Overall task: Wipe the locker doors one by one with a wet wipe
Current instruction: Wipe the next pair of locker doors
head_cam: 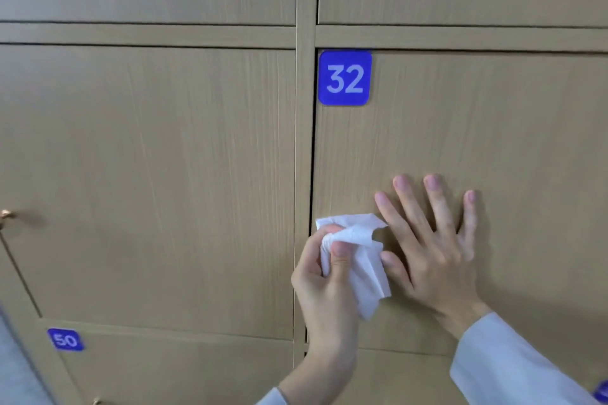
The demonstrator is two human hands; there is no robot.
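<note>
Locker wall of light wood-grain doors set in a matching frame; locker door (493, 141) carries blue plate 32 (344, 77) at its upper left corner; the right hand (434, 246) lies flat on this door; lower left door carries blue plate 50 (65, 340); brass knob (6, 216) at the far left edge.

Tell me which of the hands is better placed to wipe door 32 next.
Left, probably. The left hand already grips the wet wipe at the left edge of door 32. The right hand lies flat on the door with fingers spread, holding nothing.
</note>
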